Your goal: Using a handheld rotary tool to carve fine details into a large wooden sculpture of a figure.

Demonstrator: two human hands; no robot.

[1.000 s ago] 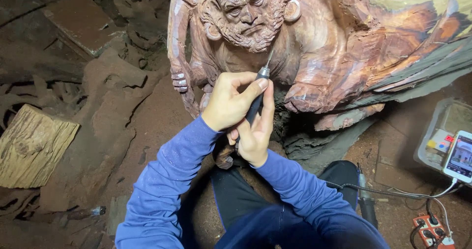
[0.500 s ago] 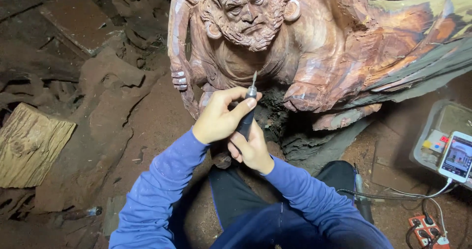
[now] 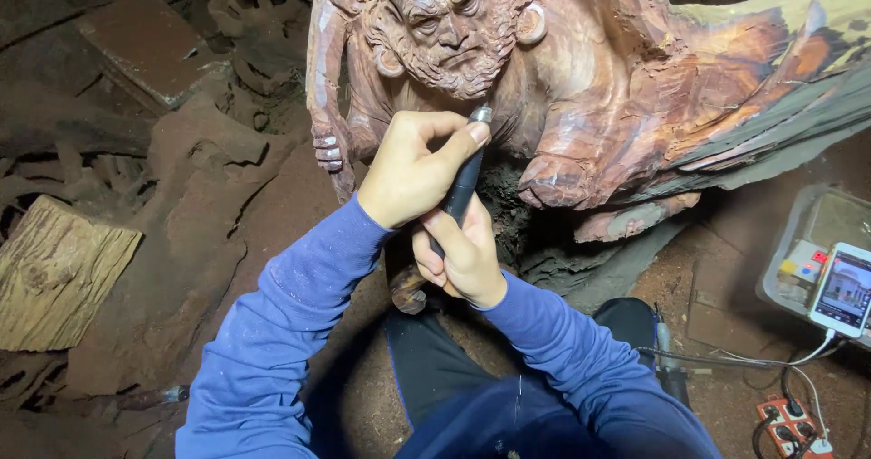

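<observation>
Dim workshop floor (image 3: 299, 214), coated in reddish dust, strewn with wood offcuts; pale log slab (image 3: 59, 278) lying at far left. Large red-brown carving (image 3: 581, 96) of a bearded figure filling the upper middle, leaning toward the camera.

Left hand (image 3: 413, 169) closed round the upper part of a slim dark rotary tool (image 3: 461, 187), index fingertip pressed near the metal collar, probably for fine steering of the tip. Right hand (image 3: 463, 255) wrapped round the lower body of the same tool, just beneath the left hand and touching it, seemingly as a brace against wobble. Both in blue sleeves, drawn in close over the lap, apparently for steadiness.

Tool held between the hands directly before the figure's chest, just under the beard. Long axis running steeply from lower left to upper right, nearly upright, working end up and slightly away toward the carving. Contact between tip and wood impossible to judge, bit itself too small to make out.

At far right, phone (image 3: 839, 288) with lit screen resting on a grey tray (image 3: 789, 259), cable leading down to a red power strip (image 3: 789, 420).
</observation>
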